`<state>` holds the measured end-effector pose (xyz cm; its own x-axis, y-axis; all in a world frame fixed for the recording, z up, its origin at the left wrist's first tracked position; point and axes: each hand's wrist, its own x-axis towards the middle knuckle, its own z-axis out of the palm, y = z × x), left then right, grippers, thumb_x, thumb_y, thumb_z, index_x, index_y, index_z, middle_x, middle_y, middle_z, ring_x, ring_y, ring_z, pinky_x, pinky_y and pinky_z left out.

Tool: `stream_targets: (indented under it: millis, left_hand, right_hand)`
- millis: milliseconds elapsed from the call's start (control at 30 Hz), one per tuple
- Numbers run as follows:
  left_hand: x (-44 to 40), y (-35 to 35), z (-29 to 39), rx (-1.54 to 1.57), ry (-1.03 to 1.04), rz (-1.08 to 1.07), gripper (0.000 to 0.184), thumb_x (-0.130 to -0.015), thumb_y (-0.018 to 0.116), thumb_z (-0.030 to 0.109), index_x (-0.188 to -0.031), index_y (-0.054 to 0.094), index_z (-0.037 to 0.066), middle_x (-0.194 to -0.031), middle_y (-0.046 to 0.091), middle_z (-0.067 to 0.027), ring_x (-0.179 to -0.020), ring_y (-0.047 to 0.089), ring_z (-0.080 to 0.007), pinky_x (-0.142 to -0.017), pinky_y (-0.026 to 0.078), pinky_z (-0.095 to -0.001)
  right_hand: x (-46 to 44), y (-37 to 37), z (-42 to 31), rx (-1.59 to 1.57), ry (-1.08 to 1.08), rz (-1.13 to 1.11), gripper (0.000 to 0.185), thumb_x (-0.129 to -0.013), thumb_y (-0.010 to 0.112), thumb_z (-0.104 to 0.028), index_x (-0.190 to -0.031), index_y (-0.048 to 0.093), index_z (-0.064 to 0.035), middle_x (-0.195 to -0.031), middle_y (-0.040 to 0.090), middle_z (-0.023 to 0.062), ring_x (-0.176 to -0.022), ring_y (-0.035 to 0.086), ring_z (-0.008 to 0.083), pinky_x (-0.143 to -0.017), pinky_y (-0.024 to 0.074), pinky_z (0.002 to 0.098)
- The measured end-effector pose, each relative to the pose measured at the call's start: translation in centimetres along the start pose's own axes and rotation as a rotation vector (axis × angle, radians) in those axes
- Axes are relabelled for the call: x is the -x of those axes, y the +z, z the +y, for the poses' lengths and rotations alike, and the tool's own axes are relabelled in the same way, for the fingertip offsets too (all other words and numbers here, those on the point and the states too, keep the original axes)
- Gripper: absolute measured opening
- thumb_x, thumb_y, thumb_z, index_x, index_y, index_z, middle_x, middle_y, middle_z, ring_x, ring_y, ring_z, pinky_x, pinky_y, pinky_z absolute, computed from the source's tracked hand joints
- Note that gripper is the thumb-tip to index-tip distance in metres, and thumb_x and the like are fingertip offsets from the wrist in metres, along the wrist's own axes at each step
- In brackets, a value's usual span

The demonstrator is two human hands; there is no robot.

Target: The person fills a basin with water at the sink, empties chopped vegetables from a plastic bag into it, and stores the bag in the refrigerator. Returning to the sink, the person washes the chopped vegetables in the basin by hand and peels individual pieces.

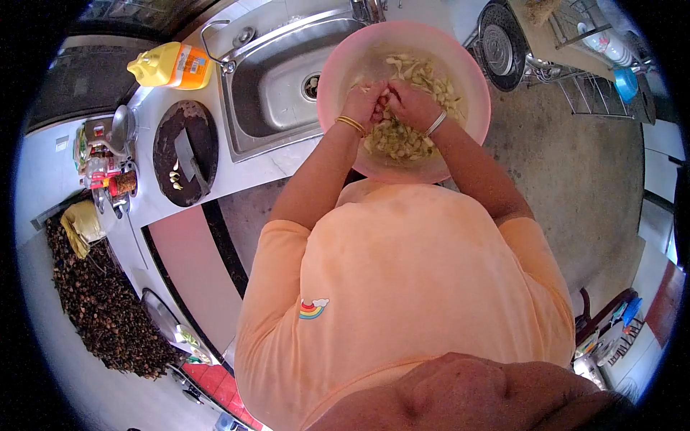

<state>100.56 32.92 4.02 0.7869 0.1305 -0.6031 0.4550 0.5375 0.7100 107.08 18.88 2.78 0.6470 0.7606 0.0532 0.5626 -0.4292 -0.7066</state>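
Note:
A large pink basin (476,86) holds water and many pale, clove-like pieces (402,140) that resemble peeled garlic. Over its middle, my left hand (364,104) and my right hand (415,105) meet with fingertips together. The fingers of both are curled and closed. Whatever is pinched between them is too small and covered to make out. More pale pieces float beyond my right hand, and a yellowish cluster lies below both hands. Left of the sink, a cleaver (188,158) rests on a round dark chopping board (165,136) beside several garlic cloves (175,176).
The basin overlaps the right end of a steel sink (269,111). A yellow jug (172,66) stands at the counter's back. Utensils and bottles (108,169) crowd the left corner. Right of the basin are a dark pan (499,50) and a wire rack (593,93).

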Motion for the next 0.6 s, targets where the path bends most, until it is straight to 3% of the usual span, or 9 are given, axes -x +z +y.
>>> stream_targets:
  millis: [100, 233, 600]
  left_hand:
    - [-0.4, -0.4, -0.2, 0.121, -0.084, -0.017, 0.018, -0.084, 0.065, 0.027, -0.080, 0.052, 0.015, -0.060, 0.048, 0.0020, -0.044, 0.036, -0.0058, -0.035, 0.023, -0.0181]
    - [-1.2, -1.0, -0.9, 0.243, -0.202, -0.028, 0.020, -0.084, 0.065, 0.028, -0.077, 0.052, 0.015, -0.059, 0.048, 0.0021, -0.042, 0.034, -0.0055, -0.034, 0.022, -0.0174]
    - [-1.3, -0.8, -0.8, 0.157, -0.265, 0.031, 0.023, -0.085, 0.063, 0.030, -0.075, 0.048, 0.015, -0.055, 0.045, 0.0019, -0.040, 0.034, -0.0055, -0.033, 0.024, -0.0162]
  right_hand:
    - [0.0, 0.8, -0.1, 0.060, 0.123, -0.076, 0.028, -0.088, 0.043, -0.025, -0.105, 0.046, -0.0027, -0.094, 0.061, 0.0233, -0.082, 0.061, 0.0408, -0.070, 0.0479, 0.0480]
    - [0.4, 0.3, -0.6, 0.072, 0.035, -0.095, 0.029, -0.089, 0.043, -0.027, -0.106, 0.045, -0.0031, -0.092, 0.061, 0.0243, -0.081, 0.061, 0.0408, -0.069, 0.0483, 0.0481]
    - [0.1, 1.2, 0.1, 0.145, 0.112, -0.149, 0.031, -0.089, 0.044, -0.030, -0.098, 0.051, -0.0015, -0.087, 0.062, 0.0244, -0.079, 0.062, 0.0393, -0.068, 0.0490, 0.0478]
